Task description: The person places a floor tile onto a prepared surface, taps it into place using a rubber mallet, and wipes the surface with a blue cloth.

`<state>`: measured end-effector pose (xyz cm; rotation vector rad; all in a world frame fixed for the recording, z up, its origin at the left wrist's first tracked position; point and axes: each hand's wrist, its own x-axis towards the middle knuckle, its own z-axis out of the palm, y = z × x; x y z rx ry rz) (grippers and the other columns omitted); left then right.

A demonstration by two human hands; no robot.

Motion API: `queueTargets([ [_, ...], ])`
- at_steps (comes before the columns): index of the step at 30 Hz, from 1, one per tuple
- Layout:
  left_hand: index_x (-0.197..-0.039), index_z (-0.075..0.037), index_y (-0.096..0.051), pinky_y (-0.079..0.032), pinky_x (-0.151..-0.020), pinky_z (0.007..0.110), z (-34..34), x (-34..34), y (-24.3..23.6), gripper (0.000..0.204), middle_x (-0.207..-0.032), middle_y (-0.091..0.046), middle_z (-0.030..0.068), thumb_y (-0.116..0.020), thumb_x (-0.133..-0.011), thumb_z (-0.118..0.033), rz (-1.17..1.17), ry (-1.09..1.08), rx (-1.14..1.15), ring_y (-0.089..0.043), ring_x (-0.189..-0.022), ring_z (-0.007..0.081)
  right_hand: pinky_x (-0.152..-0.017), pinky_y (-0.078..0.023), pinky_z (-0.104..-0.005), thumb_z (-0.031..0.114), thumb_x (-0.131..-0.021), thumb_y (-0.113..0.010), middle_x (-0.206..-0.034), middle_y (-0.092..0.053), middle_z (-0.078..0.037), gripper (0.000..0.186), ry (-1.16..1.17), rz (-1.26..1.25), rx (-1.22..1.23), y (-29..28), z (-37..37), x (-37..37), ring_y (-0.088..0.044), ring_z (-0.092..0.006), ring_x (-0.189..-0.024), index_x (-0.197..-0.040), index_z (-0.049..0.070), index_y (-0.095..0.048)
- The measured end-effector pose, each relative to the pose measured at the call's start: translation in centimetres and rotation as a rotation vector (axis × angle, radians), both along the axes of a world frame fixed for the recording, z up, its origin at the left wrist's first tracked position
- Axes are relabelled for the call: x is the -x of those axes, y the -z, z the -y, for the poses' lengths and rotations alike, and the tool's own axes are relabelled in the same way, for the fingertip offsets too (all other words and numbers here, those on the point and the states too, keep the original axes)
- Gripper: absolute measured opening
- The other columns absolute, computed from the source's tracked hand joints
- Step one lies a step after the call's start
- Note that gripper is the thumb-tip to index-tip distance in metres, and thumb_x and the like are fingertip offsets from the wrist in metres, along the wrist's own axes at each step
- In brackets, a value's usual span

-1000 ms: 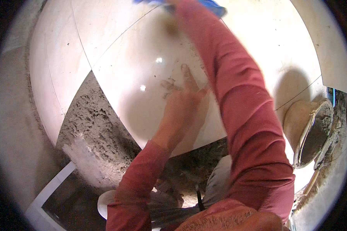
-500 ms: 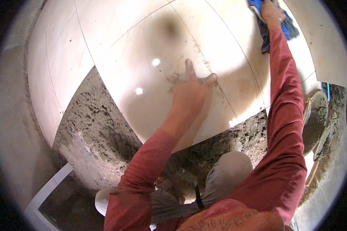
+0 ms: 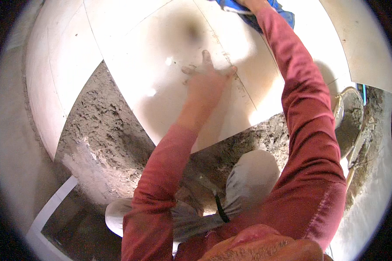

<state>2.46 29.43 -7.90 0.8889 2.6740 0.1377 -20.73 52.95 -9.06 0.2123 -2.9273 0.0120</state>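
My left hand [image 3: 206, 85] is spread out on a large pale glossy floor tile [image 3: 165, 115], fingers apart and leaning on the surface, holding nothing. At the upper edge, my right hand [image 3: 253, 4] is on a bunched blue cloth [image 3: 284, 16] with dark and pale parts, pressed to the tiles. The top of the picture cuts off much of that hand and part of the cloth. Thin joint lines run between the tiles, with dark crumbs of dirt along the one beside my left fingers.
Rough grey mortar [image 3: 102, 111] lies bare left of the tile and in front of my knees [image 3: 252, 174]. A round mortar-stained bucket [image 3: 350, 115] stands at the right. A white angled strip [image 3: 52, 206] lies lower left. Another tile [image 3: 366, 39] lies at the far right.
My right hand has swept left across the tiles with the blue cloth. My left hand has stayed spread on its tile; the view has shifted slightly.
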Motion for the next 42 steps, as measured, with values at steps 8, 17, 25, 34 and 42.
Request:
queueTargets([
  [8,-0.142,-0.041,-0.06,-0.055,-0.083,0.072,0.4,0.0,0.9,0.047,-0.16,-0.023,0.0386,-0.045,-0.104,-0.019,-0.074,-0.026,-0.015,-0.058,-0.119,0.0628,-0.074,-0.062,-0.0473,0.032,-0.09,-0.072,-0.116,-0.06,-0.011,0.041,0.083,0.026,-0.009,0.0,-3.4,-20.1,-0.072,-0.0401,-0.088,-0.127,0.018,-0.061],
  [17,-0.154,-0.048,-0.041,-0.041,-0.104,0.075,0.0,0.1,0.2,0.08,-0.161,-0.021,0.0381,-0.068,-0.09,-0.009,0.064,-0.075,0.023,-0.051,-0.127,0.0622,-0.084,-0.055,-0.054,0.027,-0.091,-0.07,-0.122,-0.059,-0.021,0.037,0.415,0.501,0.092,-7.0,-4.0,-45.9,-0.066,-0.043,-0.105,-0.121,0.009,-0.062],
  [25,-0.153,-0.05,-0.042,-0.04,-0.103,0.077,-0.1,-0.2,-0.8,0.069,-0.162,-0.024,0.0357,-0.054,-0.097,-0.012,0.051,-0.1,0.087,-0.051,-0.127,0.0623,-0.112,-0.041,-0.0473,0.048,-0.098,-0.064,-0.124,-0.063,-0.022,0.056,0.004,0.126,0.427,-8.8,-6.9,-33.7,-0.059,-0.0394,-0.122,-0.135,0.006,-0.064],
  [34,-0.149,-0.047,-0.049,-0.048,-0.096,0.074,-0.1,0.0,0.2,0.075,-0.157,-0.028,0.0406,-0.072,-0.087,-0.013,-0.079,-0.033,-0.002,-0.057,-0.123,0.059,-0.103,-0.047,-0.0549,0.037,-0.091,-0.068,-0.144,-0.053,-0.013,0.045,0.001,0.244,0.157,-0.6,6.3,-4.0,-0.055,-0.0414,-0.127,-0.135,0.027,-0.064],
  [42,-0.141,-0.023,-0.059,-0.057,-0.089,0.054,1.7,-1.2,0.2,0.051,-0.136,-0.053,0.0365,-0.065,-0.092,-0.012,-0.099,0.057,-0.258,-0.068,-0.109,0.0459,-0.096,-0.055,-0.0508,0.029,-0.092,-0.071,-0.131,-0.056,-0.009,0.05,-0.214,0.225,0.102,0.9,5.2,-15.1,-0.063,-0.0403,-0.106,-0.139,0.04,-0.058],
])
